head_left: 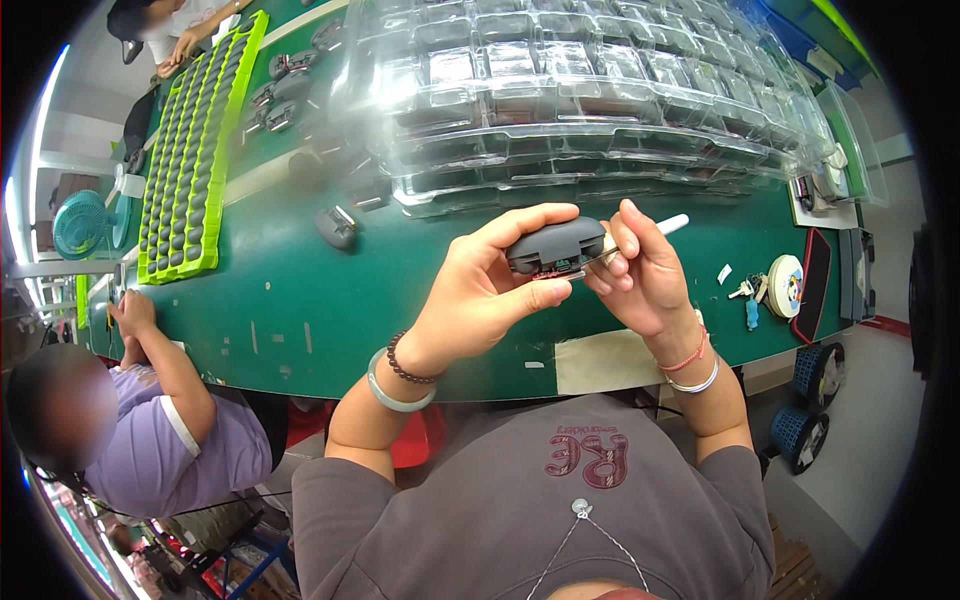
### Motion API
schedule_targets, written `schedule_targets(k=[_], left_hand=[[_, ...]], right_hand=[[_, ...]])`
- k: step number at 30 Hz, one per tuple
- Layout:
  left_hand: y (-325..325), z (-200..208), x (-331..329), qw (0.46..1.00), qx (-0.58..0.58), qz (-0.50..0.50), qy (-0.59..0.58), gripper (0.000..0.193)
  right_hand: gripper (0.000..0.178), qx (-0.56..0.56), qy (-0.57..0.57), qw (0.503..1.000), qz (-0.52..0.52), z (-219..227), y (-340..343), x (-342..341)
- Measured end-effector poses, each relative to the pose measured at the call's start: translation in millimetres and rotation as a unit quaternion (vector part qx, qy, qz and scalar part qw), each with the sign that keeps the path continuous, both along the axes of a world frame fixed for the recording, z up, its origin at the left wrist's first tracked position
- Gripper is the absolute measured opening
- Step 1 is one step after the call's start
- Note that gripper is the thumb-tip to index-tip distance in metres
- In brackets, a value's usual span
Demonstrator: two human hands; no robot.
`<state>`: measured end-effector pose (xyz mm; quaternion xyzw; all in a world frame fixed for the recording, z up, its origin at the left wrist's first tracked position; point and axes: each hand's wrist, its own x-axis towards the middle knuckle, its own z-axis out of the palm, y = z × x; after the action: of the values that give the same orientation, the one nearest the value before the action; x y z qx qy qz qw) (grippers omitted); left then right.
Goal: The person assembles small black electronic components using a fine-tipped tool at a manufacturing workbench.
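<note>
The left hand (478,290) holds a small dark grey plastic casing (555,246) up in front of the chest, above the near edge of the green counter (300,310). Its grip is pressed onto the part: thumb under the lower edge, index finger curled over the top. The casing looks light and stiff, with a smooth rounded shell that could slip, and red and green parts showing at its open underside look delicate, so the outer shell at the ends is the safer place to hold.

The right hand (640,275) is pinched around a thin white stick-like tool (668,225), its fingertips touching the casing's right end.

Farther out on the counter lie more dark casings (337,226), a lime-green tray (190,160) of dark rounded parts, and stacked clear blister trays (600,90). Keys (748,292) and a tape roll (785,285) sit to the right. Another person (160,420) sits at the left.
</note>
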<state>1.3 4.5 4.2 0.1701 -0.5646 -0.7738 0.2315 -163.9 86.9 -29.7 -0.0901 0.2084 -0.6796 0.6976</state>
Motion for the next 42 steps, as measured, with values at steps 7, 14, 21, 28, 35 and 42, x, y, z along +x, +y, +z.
schedule_targets(k=[7,14,21,28,35,42], left_hand=[[-5.6,-3.5,-0.2,0.999,0.013,0.015,-0.028,0.05],[-2.9,0.7,-2.1,0.998,0.05,0.002,-0.049,0.05],[-1.7,-2.8,-3.7,0.998,0.035,-0.014,-0.048,0.05],[-1.7,-2.2,-0.4,0.997,0.049,-0.011,-0.052,0.05],[-9.9,9.7,43.2,0.995,-0.042,-0.032,-0.08,0.047],[-126.9,-1.5,162.6,0.903,-0.198,0.237,-0.297,0.041]], right_hand=[[0.04,0.017,0.15,0.981,-0.122,8.7,2.2,2.9],[0.042,-0.074,0.249,0.945,-0.196,13.4,7.3,-0.7],[0.043,-0.094,0.39,0.896,-0.191,18.1,11.5,-1.3],[0.042,-0.066,0.382,0.905,-0.173,21.5,8.2,0.2],[0.04,-0.06,0.22,0.952,-0.204,21.5,9.6,-12.2],[0.04,-0.051,0.22,0.961,-0.162,23.0,7.2,-2.9]])
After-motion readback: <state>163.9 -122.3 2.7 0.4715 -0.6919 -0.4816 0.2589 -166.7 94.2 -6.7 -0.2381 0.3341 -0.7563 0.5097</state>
